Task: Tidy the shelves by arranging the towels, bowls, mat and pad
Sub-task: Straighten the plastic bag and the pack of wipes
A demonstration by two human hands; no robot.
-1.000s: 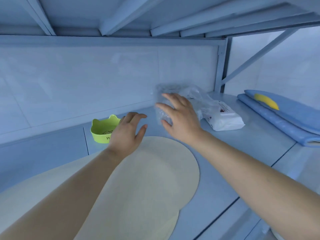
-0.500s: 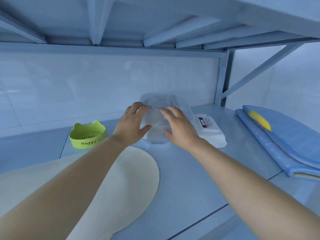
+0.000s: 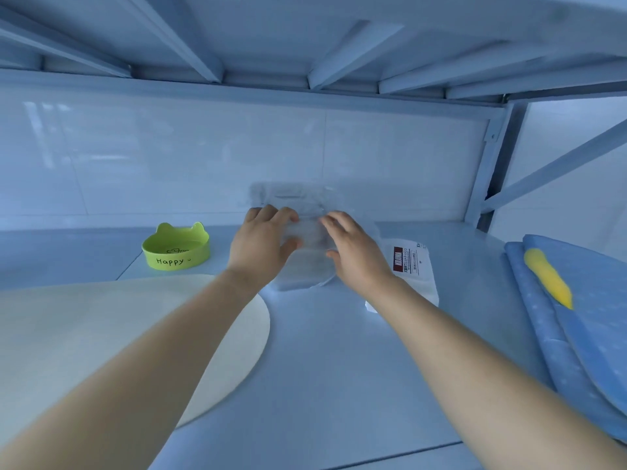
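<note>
A clear plastic package (image 3: 309, 239) stands at the back of the shelf, near the wall. My left hand (image 3: 259, 247) grips its left edge, fingers over the top and thumb at the front. My right hand (image 3: 358, 254) holds its right edge the same way. A green bowl (image 3: 175, 247) with ears and the word "Happy" sits to the left. A cream oval mat (image 3: 101, 330) lies flat at the front left, partly under my left forearm. A white wrapped towel pack (image 3: 415, 269) lies just right of my right hand. A folded blue pad (image 3: 590, 320) lies at the far right.
A yellow patch (image 3: 548, 278) shows on top of the blue pad. The grey shelf board (image 3: 339, 368) is bare between the mat and the pad. The upper shelf's underside (image 3: 305, 39) hangs low overhead. A slanted brace (image 3: 556, 164) and upright post stand at the back right.
My left hand has moved from above the mat onto the clear package, joining my right hand. The package now stands squarer to the wall, and my view has shifted to the right.
</note>
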